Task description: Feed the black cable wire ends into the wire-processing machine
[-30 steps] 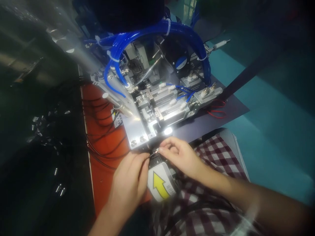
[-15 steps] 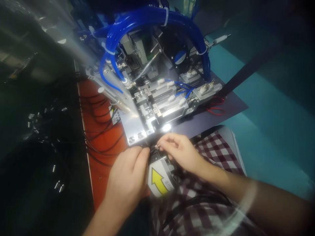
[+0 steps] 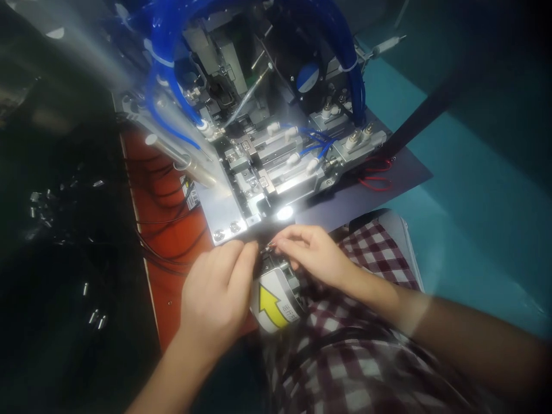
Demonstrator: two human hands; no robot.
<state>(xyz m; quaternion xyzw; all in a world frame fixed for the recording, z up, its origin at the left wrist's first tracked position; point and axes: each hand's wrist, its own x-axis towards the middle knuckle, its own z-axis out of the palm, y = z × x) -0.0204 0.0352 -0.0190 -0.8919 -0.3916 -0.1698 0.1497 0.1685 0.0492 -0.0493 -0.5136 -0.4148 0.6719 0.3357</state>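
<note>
My left hand (image 3: pixel 218 293) and my right hand (image 3: pixel 314 253) meet at the front edge of a small metal machine (image 3: pixel 259 167). Both pinch a tiny shiny part (image 3: pixel 268 247) between their fingertips, too small to name. Just under the hands sits a white label with a yellow arrow (image 3: pixel 273 302). A bright light spot (image 3: pixel 284 214) glows on the machine right above my fingers.
Blue air hoses (image 3: pixel 172 69) loop over the machine. Black cables (image 3: pixel 164 241) lie on an orange mat (image 3: pixel 155 190) to the left. Small metal pieces (image 3: pixel 43 207) are scattered in the dark far left. A checked cloth (image 3: pixel 371 259) and a teal tabletop (image 3: pixel 466 218) lie to the right.
The view has shifted so the machine sits higher and further left in the picture. My two hands have drawn closer together, fingertips now nearly touching at the machine's edge.
</note>
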